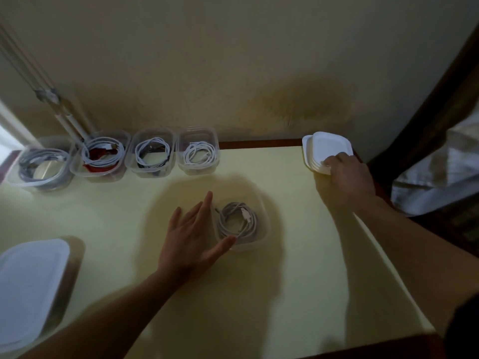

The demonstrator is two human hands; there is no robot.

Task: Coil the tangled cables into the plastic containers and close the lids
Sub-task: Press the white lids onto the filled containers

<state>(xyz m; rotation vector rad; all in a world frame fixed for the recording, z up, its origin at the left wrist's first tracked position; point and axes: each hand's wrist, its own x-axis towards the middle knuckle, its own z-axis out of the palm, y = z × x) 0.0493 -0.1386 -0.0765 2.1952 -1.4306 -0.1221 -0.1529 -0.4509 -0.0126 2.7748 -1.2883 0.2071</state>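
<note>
A clear lidless container (pixel 261 203) stands mid-table with a coiled grey cable (pixel 237 220) inside. My left hand (pixel 193 234) lies flat with straight fingers against the container's left wall, thumb near its front rim. My right hand (pixel 347 174) reaches to the far right corner, its fingers curled over the near edge of a stack of white lids (pixel 329 149). Along the back wall stand several open containers, each with a coiled cable: grey (pixel 41 164), white with red (pixel 102 154), white with dark (pixel 151 152), and white (pixel 199 152).
A larger container with a white lid (pixel 31 283) sits at the near left edge. The pale yellow table (pixel 116 218) meets the wall behind; its right edge borders a dark wooden frame (pixel 427 120). White conduit (pixel 70 123) runs down the wall at left.
</note>
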